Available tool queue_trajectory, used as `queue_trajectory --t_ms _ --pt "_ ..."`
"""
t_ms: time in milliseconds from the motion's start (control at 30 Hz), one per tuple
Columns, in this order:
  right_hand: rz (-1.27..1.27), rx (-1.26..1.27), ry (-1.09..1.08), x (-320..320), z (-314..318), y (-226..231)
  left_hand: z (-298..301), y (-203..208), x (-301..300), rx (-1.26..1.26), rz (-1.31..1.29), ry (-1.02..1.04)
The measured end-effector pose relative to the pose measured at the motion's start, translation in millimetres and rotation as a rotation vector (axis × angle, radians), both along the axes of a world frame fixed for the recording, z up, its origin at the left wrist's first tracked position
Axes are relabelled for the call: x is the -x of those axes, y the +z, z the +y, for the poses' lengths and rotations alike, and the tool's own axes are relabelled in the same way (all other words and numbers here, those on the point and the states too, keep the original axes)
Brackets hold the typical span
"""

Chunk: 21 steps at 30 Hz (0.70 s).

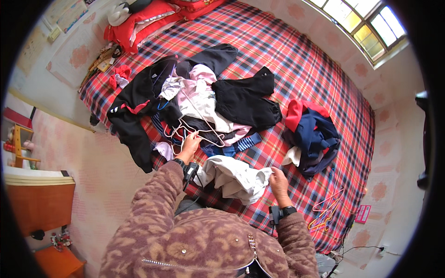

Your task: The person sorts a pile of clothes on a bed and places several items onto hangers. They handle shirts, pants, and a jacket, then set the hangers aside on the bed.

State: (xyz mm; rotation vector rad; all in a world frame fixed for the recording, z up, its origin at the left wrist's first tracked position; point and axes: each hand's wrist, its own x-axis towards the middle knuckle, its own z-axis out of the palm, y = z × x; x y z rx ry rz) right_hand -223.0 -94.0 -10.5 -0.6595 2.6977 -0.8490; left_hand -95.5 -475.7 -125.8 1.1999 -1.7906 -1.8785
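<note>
Two hands I see: left hand [190, 147] closed on pale clothes hangers [221, 136], beyond the crosswise white garment [236, 178]; right hand [279, 185] pinching its right end, at the near edge of the bed [320, 78].

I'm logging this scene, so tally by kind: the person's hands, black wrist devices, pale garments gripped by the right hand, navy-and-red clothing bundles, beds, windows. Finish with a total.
Hands (left hand, right hand): 2
Black wrist devices: 2
Pale garment: 1
Navy-and-red bundle: 1
Bed: 1
Window: 1
Total: 8
</note>
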Motion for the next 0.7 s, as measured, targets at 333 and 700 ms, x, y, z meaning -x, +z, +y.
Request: queue_trajectory --t_ms 333,700 --pt "0.068 -0.138 0.615 -28 -213 -26 -91 -5 -52 -0.079 0.012 0.066" --pt "-0.116 -0.375 0.760 -15 -253 -70 -123 -36 -52 -0.174 -0.098 0.343"
